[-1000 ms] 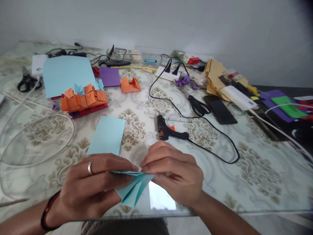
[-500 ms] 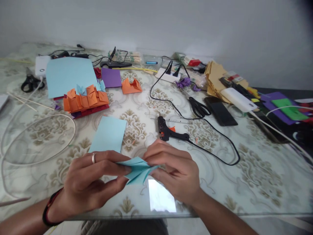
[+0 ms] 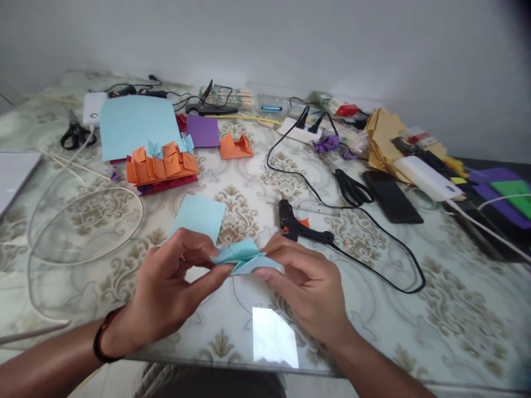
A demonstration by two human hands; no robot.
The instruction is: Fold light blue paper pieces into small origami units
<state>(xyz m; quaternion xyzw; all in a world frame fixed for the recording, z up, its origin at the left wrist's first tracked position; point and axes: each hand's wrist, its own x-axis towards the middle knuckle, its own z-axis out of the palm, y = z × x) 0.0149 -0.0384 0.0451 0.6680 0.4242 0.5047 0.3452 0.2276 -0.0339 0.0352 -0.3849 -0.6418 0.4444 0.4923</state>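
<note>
A person's left hand (image 3: 164,293) and right hand (image 3: 315,290) pinch opposite ends of a folded light-blue paper (image 3: 244,254) between thumb and fingers, above the near side of a patterned table (image 3: 373,337). A flat blue sheet (image 3: 202,213) lies beyond the left hand, a black glue gun (image 3: 305,229) farther right, folded orange pieces (image 3: 164,167) far left.

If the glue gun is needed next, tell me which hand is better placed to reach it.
Likely the right hand: the glue gun lies just beyond it, and farther from the left hand. Both hands hold the folded blue paper, though.
</note>
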